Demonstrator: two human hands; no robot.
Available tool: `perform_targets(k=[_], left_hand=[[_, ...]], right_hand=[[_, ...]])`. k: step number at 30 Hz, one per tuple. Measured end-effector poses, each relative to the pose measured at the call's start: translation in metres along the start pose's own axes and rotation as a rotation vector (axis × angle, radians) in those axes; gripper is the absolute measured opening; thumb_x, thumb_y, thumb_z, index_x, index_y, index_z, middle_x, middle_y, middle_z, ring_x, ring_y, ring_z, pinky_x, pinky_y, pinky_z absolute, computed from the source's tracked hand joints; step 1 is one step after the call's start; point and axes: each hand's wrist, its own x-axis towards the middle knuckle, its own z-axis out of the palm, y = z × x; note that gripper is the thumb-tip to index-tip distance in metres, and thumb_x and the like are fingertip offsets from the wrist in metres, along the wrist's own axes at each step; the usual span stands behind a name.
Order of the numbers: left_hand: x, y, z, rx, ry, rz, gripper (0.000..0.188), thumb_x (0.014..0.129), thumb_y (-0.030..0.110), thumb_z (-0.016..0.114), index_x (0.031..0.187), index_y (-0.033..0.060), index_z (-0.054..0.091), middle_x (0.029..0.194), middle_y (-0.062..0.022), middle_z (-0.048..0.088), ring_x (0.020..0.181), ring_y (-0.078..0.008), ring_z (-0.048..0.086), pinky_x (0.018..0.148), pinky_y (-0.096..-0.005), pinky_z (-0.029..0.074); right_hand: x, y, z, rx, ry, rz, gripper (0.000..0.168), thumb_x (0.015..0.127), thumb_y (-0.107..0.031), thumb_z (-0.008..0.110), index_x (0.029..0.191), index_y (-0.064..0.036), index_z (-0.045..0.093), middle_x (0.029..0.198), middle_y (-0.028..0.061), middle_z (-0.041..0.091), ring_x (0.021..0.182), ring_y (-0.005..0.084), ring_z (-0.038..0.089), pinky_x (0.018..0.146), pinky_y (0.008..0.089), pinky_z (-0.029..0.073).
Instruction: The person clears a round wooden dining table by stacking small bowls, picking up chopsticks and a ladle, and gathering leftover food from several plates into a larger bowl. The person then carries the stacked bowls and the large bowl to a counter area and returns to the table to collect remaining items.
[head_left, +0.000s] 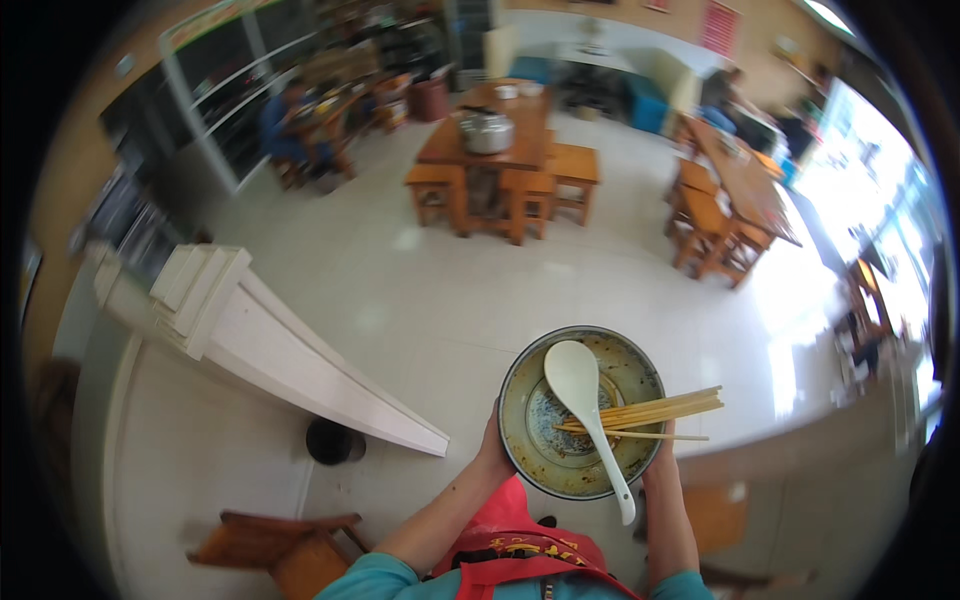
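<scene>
A round, soiled metal bowl (541, 480) is held level in front of my red apron, one hand at each side. My left hand (496, 442) grips its left rim, and my right hand (661, 454) its right side; the fingers of both are mostly hidden behind the bowl. Inside lies a white ladle-like spoon (574, 375), its handle sticking out over the near rim. Several wooden chopsticks (660, 409) rest across the bowl and reach past the right rim. Brown residue and a little liquid coat the bowl's inside.
Ahead stands a wooden table (442, 146) with a large metal kettle (486, 133) and stools (574, 163). To the left are a white pillar (300, 360), a dark bin (328, 441) and a wooden chair (262, 547). A person (289, 120) sits far left; others sit at a table (739, 176) far right.
</scene>
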Motion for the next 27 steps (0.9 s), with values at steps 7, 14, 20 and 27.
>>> perform_targets(k=[7,14,20,27], left_hand=[[0.173,0.133,-0.009,-0.178,0.247,0.193,0.049,0.095,0.047,0.040,0.122,0.0091,0.052,0.114,-0.0078,0.060,0.101,-0.0186,0.058,0.086,-0.0352,0.049],[0.352,0.280,-0.027,-0.355,0.302,0.299,0.046,0.093,0.046,0.045,0.120,0.0092,0.053,0.110,-0.0081,0.061,0.097,-0.0191,0.060,0.085,-0.0332,0.050],[0.507,0.438,-0.100,-0.427,0.302,0.552,0.044,0.095,0.045,0.042,0.118,0.0089,0.053,0.106,-0.0065,0.061,0.095,-0.0181,0.060,0.083,-0.0335,0.051],[0.575,0.625,-0.211,-0.581,0.505,0.846,0.037,0.096,0.037,0.043,0.115,0.0075,0.053,0.103,-0.0055,0.061,0.092,-0.0159,0.059,0.082,-0.0317,0.050]], right_hand=[[0.256,-0.022,0.134,-0.080,-0.250,0.107,0.056,0.090,-0.051,0.044,0.114,-0.002,0.055,0.109,0.0146,0.059,0.092,0.0274,0.059,0.082,0.0385,0.051],[0.475,-0.035,0.276,-0.223,-0.336,0.234,0.058,0.089,-0.053,0.046,0.115,-0.002,0.055,0.110,0.0143,0.059,0.094,0.0270,0.058,0.081,0.0375,0.051],[0.746,0.031,0.425,-0.391,-0.579,0.350,0.071,0.085,-0.061,0.046,0.125,-0.003,0.050,0.121,0.0143,0.055,0.105,0.0297,0.055,0.089,0.0413,0.048],[0.918,0.191,0.662,-0.500,-0.752,0.641,0.073,0.084,-0.063,0.045,0.126,-0.003,0.049,0.123,0.0151,0.054,0.107,0.0308,0.054,0.090,0.0425,0.047]])
